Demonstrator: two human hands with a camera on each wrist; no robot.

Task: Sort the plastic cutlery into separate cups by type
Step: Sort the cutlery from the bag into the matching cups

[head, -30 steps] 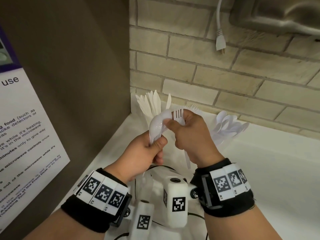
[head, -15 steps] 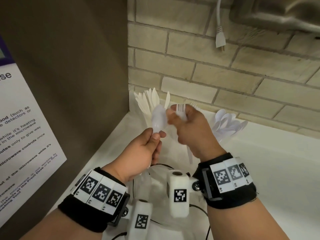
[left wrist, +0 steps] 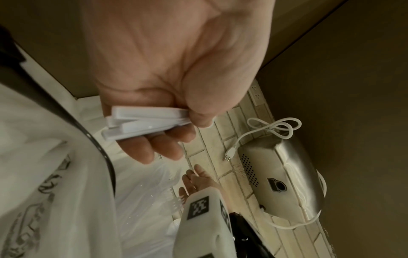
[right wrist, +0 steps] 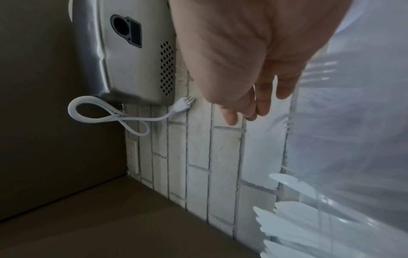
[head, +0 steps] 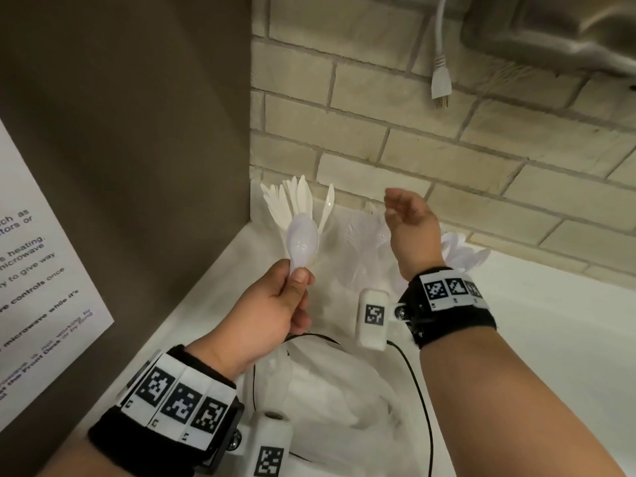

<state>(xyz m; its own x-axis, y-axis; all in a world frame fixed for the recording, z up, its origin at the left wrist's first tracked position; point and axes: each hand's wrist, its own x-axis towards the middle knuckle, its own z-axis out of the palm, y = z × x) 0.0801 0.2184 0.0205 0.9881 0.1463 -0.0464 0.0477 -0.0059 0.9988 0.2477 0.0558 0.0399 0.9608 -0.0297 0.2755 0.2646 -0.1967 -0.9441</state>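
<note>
My left hand (head: 294, 282) pinches a small bunch of white plastic spoons (head: 303, 239) by their handles (left wrist: 143, 123), bowls up. My right hand (head: 401, 210) hovers empty, fingers (right wrist: 261, 103) loosely straight, over the middle clear cup of forks (head: 364, 235), whose tines show blurred in the right wrist view. A cup of knives (head: 297, 201) stands in the corner behind the spoons, blades (right wrist: 287, 220) fanned out. A third cup with spoons (head: 463, 253) sits to the right, partly hidden by my right wrist.
A crumpled plastic bag (head: 330, 390) lies on the white counter (head: 550, 339) below my hands. A brown panel (head: 137, 132) with a paper notice (head: 34, 287) closes the left side. On the brick wall (head: 378, 132) hang a plug (head: 441, 80) and a steel appliance (head: 550, 29).
My right hand drew a fork out of the left hand's bunch, carried it back toward the middle cup and let it go. The left hand stayed put with the spoons.
</note>
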